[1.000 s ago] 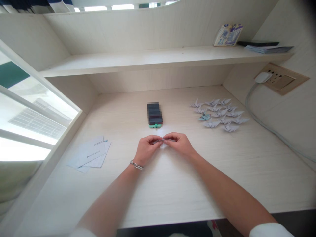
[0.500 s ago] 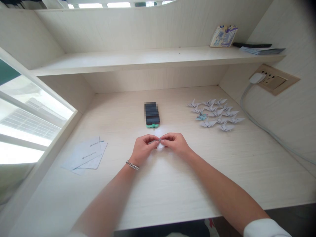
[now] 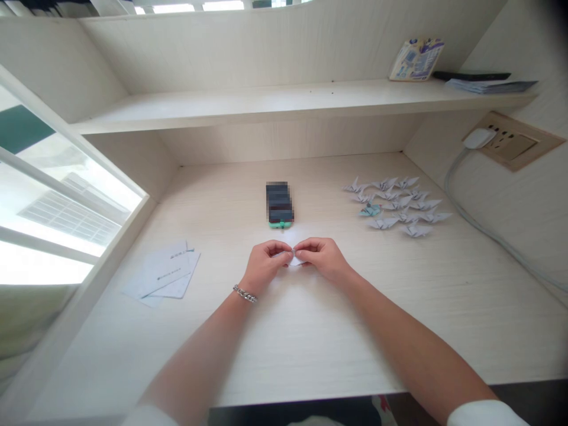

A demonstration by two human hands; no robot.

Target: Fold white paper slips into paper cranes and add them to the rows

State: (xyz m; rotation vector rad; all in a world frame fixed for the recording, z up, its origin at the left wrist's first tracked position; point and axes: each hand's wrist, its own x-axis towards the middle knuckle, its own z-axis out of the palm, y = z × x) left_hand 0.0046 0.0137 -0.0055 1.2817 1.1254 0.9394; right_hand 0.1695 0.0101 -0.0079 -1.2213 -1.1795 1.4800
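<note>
The left hand (image 3: 265, 266) and the right hand (image 3: 320, 259) are close together and pinch a small white folded paper (image 3: 293, 258) between their fingertips. Both hands are curled, and the fingers almost meet over the paper. The paper is mostly hidden, so its shape is hard to see. It sits just above the counter (image 3: 310, 337), and I cannot tell if it touches. A chain bracelet (image 3: 245, 293) circles the left wrist.

A phone (image 3: 279, 204) with a green end lies just ahead of the hands, near but not touching them. Its top is blurred. To the right, well apart from the hands, is a group of paper cranes (image 3: 394, 207), with one blue-green crane (image 3: 370, 210) on the group's left side. To the left are some flat white papers (image 3: 164, 273), close to the raised left edge of the counter.

The hands are far from the front edge of the counter (image 3: 310, 397) and far from the back wall (image 3: 288, 142). The arms stretch across the counter from the front edge. A low shelf (image 3: 266, 103) runs above the back of the counter. A cord (image 3: 488, 234) runs down the right wall from a plug (image 3: 478, 138) in a wall socket (image 3: 510, 142).
</note>
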